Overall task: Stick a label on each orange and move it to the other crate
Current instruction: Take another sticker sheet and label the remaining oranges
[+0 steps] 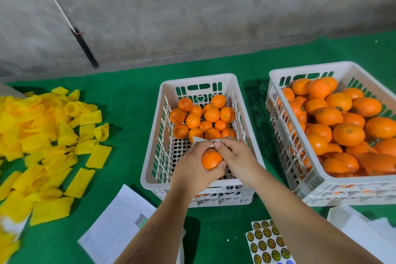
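Over the near end of the middle white crate [150,169], my left hand [190,169] grips an orange [211,159] from below and the left. My right hand [235,159] touches the top of that orange, its thumb pressing down, with a strip of white backing paper [203,140] pinched in its fingers. Several oranges [203,118] lie at the far end of this crate. The right white crate [300,182] is piled high with oranges [347,133]. A sheet of round gold and black labels [267,242] lies on the green cloth under my right forearm.
A heap of yellow foam net sleeves [49,146] covers the left of the green cloth [132,96]. White paper sheets [120,225] lie at the near edge, and more white paper [364,227] at the near right. A black-handled rod [84,47] leans on the grey wall.
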Demonstrator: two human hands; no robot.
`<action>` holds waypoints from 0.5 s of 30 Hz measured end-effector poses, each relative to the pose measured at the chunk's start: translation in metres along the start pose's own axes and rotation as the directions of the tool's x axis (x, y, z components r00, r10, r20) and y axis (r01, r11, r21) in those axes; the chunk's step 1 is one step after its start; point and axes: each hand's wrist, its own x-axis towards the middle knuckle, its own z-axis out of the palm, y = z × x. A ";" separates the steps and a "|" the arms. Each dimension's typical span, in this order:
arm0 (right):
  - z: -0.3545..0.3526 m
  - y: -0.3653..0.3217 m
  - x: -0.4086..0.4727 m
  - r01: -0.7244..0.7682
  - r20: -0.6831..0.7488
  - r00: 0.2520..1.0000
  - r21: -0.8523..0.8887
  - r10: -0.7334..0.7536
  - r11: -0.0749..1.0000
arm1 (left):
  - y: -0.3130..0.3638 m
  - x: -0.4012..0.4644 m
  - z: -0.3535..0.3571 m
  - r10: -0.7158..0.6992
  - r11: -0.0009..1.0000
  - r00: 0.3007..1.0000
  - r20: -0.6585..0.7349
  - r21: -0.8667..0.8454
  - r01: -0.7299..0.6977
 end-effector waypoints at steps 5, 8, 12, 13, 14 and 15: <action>-0.001 -0.001 0.000 -0.056 0.002 0.998 0.107 0.057 0.993 | 0.001 0.000 0.000 -0.009 0.999 1.000 -0.011 -0.041 0.008; -0.002 -0.002 0.001 -0.098 -0.015 0.995 0.218 0.103 0.971 | -0.001 0.000 -0.002 -0.023 0.995 1.000 -0.019 -0.097 0.021; 0.000 -0.001 0.000 -0.072 -0.044 0.996 0.203 0.082 0.976 | -0.003 0.002 -0.002 -0.034 0.993 0.999 -0.001 -0.112 0.034; 0.000 -0.001 0.001 -0.066 -0.052 0.996 0.199 0.078 0.978 | -0.003 0.001 -0.002 -0.033 0.994 0.999 0.002 -0.105 0.033; 0.000 -0.001 0.000 -0.061 -0.054 0.996 0.200 0.073 0.978 | -0.003 0.001 -0.001 -0.031 0.994 1.000 0.001 -0.101 0.031; -0.001 -0.001 0.000 -0.057 -0.049 0.996 0.201 0.068 0.978 | -0.003 0.001 -0.001 -0.030 0.995 1.000 0.001 -0.099 0.030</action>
